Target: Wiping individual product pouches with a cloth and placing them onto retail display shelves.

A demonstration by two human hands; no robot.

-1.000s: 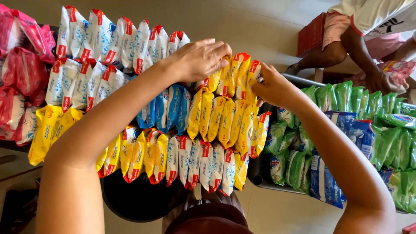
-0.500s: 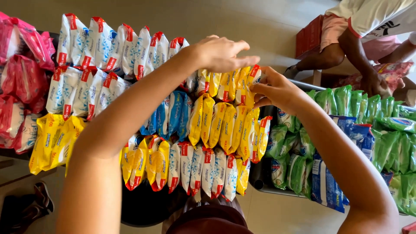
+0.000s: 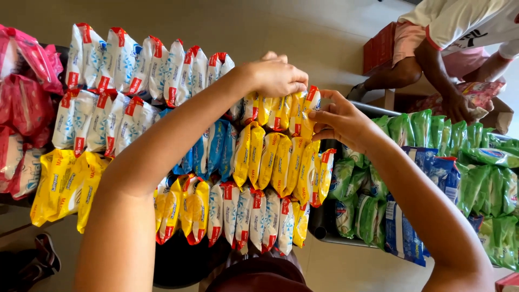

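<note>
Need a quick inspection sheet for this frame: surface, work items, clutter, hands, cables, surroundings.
Surface: pale floor behind the hanging rows; no table seen.
Work items: yellow packets in the top short row, under both hands; more yellow ones below.
Clutter: white packets, pink packets, blue packets, green packets, all in hanging rows.
Hands: left hand curled over the yellow row; right hand pinching its end packet.
Cables: nothing seen.
Surroundings: another person crouches at the upper right, beside a red box.

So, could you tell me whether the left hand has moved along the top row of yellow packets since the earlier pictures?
Yes. The left hand has shifted right along the top yellow packets, away from the white packets and closer to the right hand.
</note>
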